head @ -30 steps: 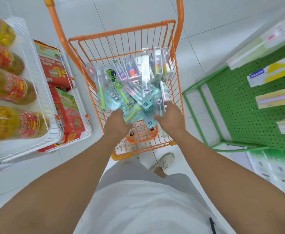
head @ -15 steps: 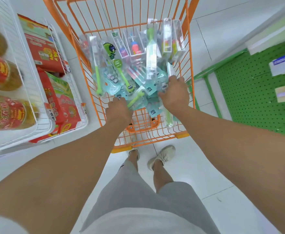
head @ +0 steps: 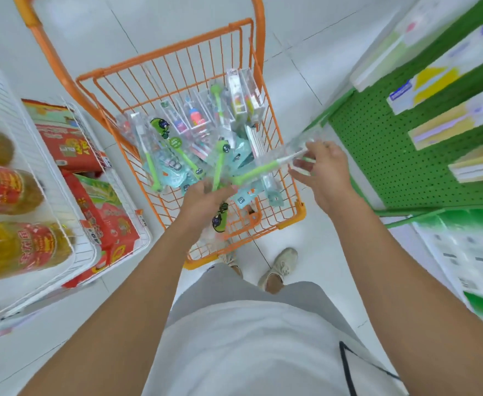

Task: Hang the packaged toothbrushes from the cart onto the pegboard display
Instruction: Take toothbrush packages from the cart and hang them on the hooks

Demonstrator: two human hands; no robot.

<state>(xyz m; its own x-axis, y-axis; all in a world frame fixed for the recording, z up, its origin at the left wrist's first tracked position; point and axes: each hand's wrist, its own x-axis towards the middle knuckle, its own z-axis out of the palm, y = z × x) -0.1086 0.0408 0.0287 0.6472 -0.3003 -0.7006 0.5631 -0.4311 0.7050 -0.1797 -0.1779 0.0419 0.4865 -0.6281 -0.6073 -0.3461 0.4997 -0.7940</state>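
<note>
**shelfstocker22:** ok so where's everything at? looking down from the head cam I've got the orange wire cart [head: 174,67] right in front of the person, sitting on the white tile floor [head: 306,67]

**aisle9_lurker:** yep, and the pile of packaged toothbrushes [head: 177,144] is heaped inside the cart, mostly clear blister packs with green handles and teal cards, a few boxed ones leaning on the far right corner

**shelfstocker22:** hands?

**aisle9_lurker:** right hand [head: 324,174] is up over the cart's right rim, fingers and thumb pinching one clear toothbrush pack [head: 284,160] with a green-handled brush in it. the pack is lifted above the pile and tilted, its lower end pointing down toward the other hand. it's motion-blurred so I can't read the card

**shelfstocker22:** and the left?

**aisle9_lurker:** left hand [head: 206,197] is low at the near edge of the pile, fingers curled round a green-handled pack [head: 219,170] there. can't tell how firm the grip is

**shelfstocker22:** pegboard?

**aisle9_lurker:** green pegboard display [head: 383,155] is off to the right of the cart, with some yellow and white boxed goods [head: 457,124] already hanging on it. on the left there's a white wire rack [head: 43,164] with oil bottles [head: 11,250] and red packets [head: 71,147]
</note>
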